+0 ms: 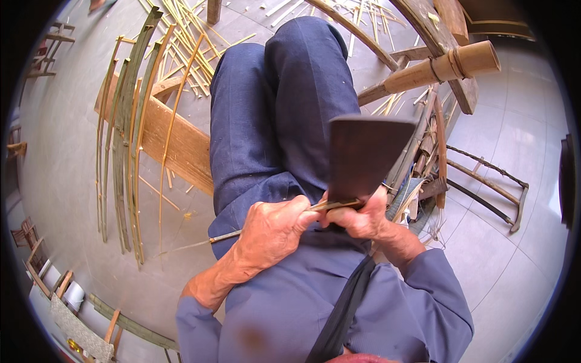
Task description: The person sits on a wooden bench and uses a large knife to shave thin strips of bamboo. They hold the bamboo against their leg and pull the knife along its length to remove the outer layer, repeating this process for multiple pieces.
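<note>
My left hand [274, 231] grips a thin bamboo strip [225, 236] in front of my lap. One end of the strip trails out past my left wrist, over the floor. In my right hand [363, 220] is a broad-bladed knife [367, 154], its dark rectangular blade pointing away from me above my right thigh. The strip's other end meets the base of the blade, where it looks split, between my two thumbs. The knife's handle is hidden by my fingers.
Bamboo lengths [122, 145] lie across a wooden bench [177, 140] on my left. Cut strips [181, 45] litter the floor ahead. A wooden frame with a bamboo tube [445, 66] stands front right. A bow saw [485, 186] lies on the tiles at right.
</note>
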Tool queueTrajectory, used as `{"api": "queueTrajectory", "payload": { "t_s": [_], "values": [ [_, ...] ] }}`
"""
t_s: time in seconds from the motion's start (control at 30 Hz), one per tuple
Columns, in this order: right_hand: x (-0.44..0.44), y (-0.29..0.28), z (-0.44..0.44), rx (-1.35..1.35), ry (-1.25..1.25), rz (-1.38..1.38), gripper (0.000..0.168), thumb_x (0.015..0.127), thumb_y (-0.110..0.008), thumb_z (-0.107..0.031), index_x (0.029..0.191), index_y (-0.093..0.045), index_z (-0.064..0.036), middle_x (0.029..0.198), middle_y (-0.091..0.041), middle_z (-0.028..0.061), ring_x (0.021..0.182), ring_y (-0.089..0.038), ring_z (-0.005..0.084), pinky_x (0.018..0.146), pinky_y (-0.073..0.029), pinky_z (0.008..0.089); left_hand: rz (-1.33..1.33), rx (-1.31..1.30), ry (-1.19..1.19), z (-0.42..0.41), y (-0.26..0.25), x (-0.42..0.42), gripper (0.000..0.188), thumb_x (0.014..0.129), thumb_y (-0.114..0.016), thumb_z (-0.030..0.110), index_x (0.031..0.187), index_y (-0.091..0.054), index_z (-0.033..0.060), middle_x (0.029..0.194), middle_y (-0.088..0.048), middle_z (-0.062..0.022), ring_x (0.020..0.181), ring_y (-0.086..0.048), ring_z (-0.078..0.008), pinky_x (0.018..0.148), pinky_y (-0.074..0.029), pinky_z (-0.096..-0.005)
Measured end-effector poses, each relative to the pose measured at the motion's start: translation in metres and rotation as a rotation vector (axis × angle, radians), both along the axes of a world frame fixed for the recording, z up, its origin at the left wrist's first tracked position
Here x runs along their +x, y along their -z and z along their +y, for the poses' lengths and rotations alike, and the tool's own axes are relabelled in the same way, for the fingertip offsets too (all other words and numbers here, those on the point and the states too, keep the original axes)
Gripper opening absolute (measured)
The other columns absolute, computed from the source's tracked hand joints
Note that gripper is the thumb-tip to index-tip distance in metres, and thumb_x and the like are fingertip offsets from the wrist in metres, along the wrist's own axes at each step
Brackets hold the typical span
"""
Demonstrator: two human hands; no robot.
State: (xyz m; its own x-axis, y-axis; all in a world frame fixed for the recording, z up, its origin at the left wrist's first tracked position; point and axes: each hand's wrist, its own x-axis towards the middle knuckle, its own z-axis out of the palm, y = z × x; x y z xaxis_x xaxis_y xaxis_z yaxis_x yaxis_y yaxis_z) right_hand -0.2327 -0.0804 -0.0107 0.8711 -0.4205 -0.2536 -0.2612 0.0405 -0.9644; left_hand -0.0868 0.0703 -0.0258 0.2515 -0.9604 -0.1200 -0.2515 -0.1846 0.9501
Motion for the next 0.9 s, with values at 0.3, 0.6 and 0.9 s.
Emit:
{"api": "queueTrajectory", "payload": {
  "t_s": [0.3,0.6,0.9],
  "values": [
    [-0.003,-0.013,-0.013,0.119,0.040,-0.040,0.009,0.091,-0.063,-0.001,0.091,-0.066,0.008,0.078,-0.070,0.0163,0.063,-0.068,0.0206,0.060,-0.056,0.0327,0.093,-0.025,0.047,0.004,-0.003,0.019,0.024,0.099,-0.062,0.023,0.089,-0.061,0.0008,0.070,-0.059,-0.0148,0.060,-0.061,-0.0344,0.055,-0.047,-0.0385],
    [0.018,0.001,0.005,0.079,0.055,-0.149,0.019,0.093,-0.071,-0.017,0.084,-0.069,0.000,0.063,-0.066,0.0056,0.057,-0.066,0.0120,0.050,-0.050,0.0266,0.103,-0.120,-0.006,-0.007,-0.012,0.015,0.015,0.100,-0.059,0.016,0.091,-0.061,0.0041,0.069,-0.062,-0.0077,0.064,-0.065,-0.0324,0.058,-0.052,-0.0399],
    [0.018,-0.018,-0.003,0.158,0.170,0.001,0.016,0.090,-0.061,-0.004,0.079,-0.072,0.002,0.064,-0.068,0.0073,0.055,-0.064,0.0125,0.053,-0.051,0.0258,0.016,-0.025,-0.002,0.010,0.002,0.024,0.018,0.099,-0.062,0.021,0.093,-0.058,0.0045,0.070,-0.059,-0.0147,0.062,-0.062,-0.0365,0.055,-0.047,-0.0426]
  ]
}}
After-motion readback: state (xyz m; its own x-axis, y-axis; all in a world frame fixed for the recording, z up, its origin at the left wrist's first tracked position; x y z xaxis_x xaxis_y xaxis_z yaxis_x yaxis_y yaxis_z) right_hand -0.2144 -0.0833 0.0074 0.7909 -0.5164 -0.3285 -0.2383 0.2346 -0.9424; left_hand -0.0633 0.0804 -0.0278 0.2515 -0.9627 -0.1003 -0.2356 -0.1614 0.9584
